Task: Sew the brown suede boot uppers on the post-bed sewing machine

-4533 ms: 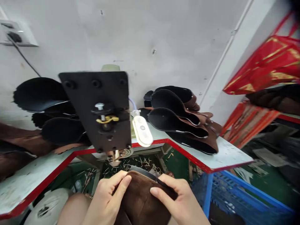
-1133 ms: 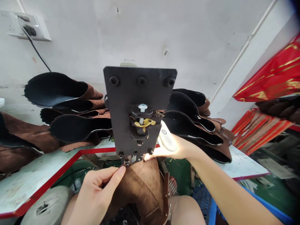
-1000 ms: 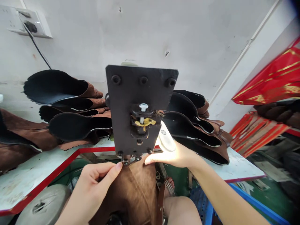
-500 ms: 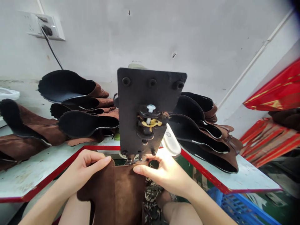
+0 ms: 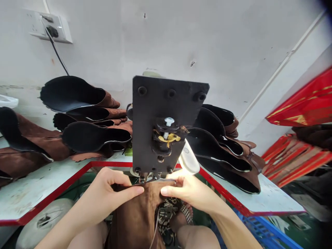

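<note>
A brown suede-like boot upper point(image 5: 135, 214) hangs down in front of me, its top edge under the foot of a sewing machine point(image 5: 168, 107) with a black front plate. My left hand point(image 5: 116, 190) pinches that edge left of the machine's foot, thumb in front. On the other side my right hand point(image 5: 181, 188) pinches the edge too, thumb towards me. Fingers behind the material are partly hidden. A light-coloured thread point(image 5: 155, 228) hangs down along the piece. A lit white lamp point(image 5: 190, 160) glows just above my right hand.
Brown boot uppers with black linings point(image 5: 83, 136) lie stacked on the left of the red-edged table point(image 5: 275, 199), and more point(image 5: 220, 155) on the right. A blue crate point(image 5: 267, 230) stands below right. A socket with a cord point(image 5: 52, 29) is on the wall.
The upper has been turned and shifted under the machine's foot. My left hand has moved right and slightly down, and my right hand a little right. The hanging thread now shows.
</note>
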Motion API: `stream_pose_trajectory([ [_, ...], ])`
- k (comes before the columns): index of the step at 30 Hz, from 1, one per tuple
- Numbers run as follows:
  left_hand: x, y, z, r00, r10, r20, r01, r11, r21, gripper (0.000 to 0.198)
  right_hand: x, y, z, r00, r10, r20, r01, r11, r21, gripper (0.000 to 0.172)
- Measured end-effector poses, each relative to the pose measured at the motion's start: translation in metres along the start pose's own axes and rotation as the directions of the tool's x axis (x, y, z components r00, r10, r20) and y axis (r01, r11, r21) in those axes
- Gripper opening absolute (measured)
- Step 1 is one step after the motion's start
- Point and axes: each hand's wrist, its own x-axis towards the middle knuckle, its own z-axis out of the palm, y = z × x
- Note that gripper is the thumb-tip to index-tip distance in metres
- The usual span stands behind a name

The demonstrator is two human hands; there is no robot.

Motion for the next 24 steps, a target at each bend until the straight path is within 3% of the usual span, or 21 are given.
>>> stream_pose_trajectory([
  [3,-0.009,-0.009,-0.003,1.000,-0.028,-0.014,0.027,0.997,-0.074,0.050,-0.007,0.010,0.006,0.999,0.043,0.012,-0.045,0.959,0.278,0.028],
  [5,-0.015,-0.015,-0.004,0.997,-0.028,-0.069,0.020,0.994,-0.104,0.052,-0.010,0.009,0.013,0.999,0.037,-0.011,-0.031,0.941,0.336,0.026],
  [10,-0.036,-0.038,0.002,0.968,-0.084,-0.238,0.046,0.986,-0.162,0.052,-0.009,-0.002,0.030,0.998,0.023,-0.064,-0.002,0.950,0.311,0.040],
  [20,-0.056,-0.087,-0.010,0.928,-0.154,-0.338,0.073,0.968,-0.240,0.046,-0.003,-0.004,0.068,0.983,0.020,-0.183,0.024,0.971,0.237,0.055],
  [21,-0.060,-0.093,-0.006,0.890,-0.200,-0.409,0.071,0.948,-0.309,0.040,-0.004,-0.002,0.072,0.982,0.021,-0.185,0.022,0.973,0.230,0.053],
  [22,-0.065,-0.100,0.004,0.824,-0.288,-0.487,0.073,0.908,-0.413,0.037,-0.005,0.002,0.075,0.982,0.022,-0.186,0.021,0.973,0.229,0.050],
  [24,-0.083,-0.114,0.037,0.619,-0.556,-0.554,0.063,0.739,-0.671,0.041,-0.007,0.012,0.081,0.978,0.029,-0.205,0.023,0.969,0.246,0.046],
])
